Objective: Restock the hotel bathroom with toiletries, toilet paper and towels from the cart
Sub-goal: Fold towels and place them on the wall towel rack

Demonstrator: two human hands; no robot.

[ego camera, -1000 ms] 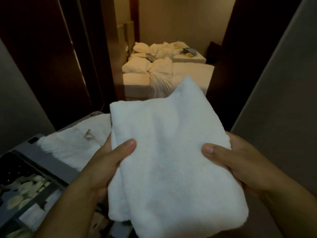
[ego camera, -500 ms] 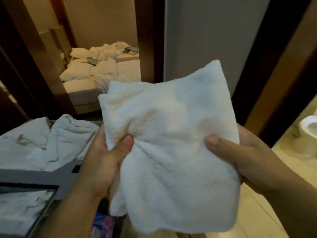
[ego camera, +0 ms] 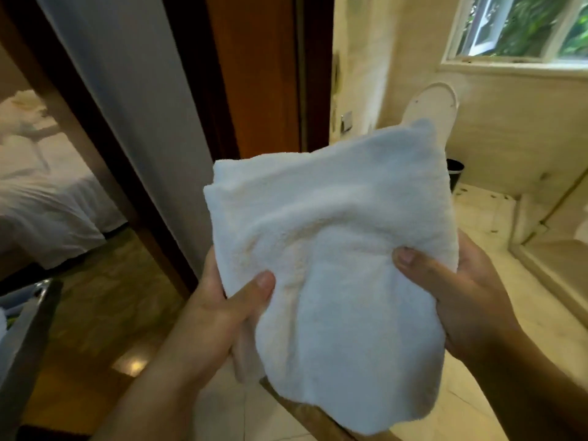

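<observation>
A folded white towel (ego camera: 337,249) fills the middle of the view, held up in front of me at the bathroom doorway. My left hand (ego camera: 222,310) grips its left edge, thumb pressed on the front and fingers behind. My right hand (ego camera: 458,294) grips the right edge the same way. The towel sags and creases between the two thumbs. A corner of the grey cart (ego camera: 28,332) shows at the lower left edge.
The brown door frame (ego camera: 264,74) stands straight ahead. Beyond it lies the bathroom: a raised toilet lid (ego camera: 436,105), a dark bin (ego camera: 455,173), a window (ego camera: 521,27), pale floor tiles (ego camera: 477,218). A bed (ego camera: 41,198) shows at far left.
My view has swung right from the bedroom and cart toward the bathroom. The cart has slid to the left edge. Both hands keep the same grip on the towel.
</observation>
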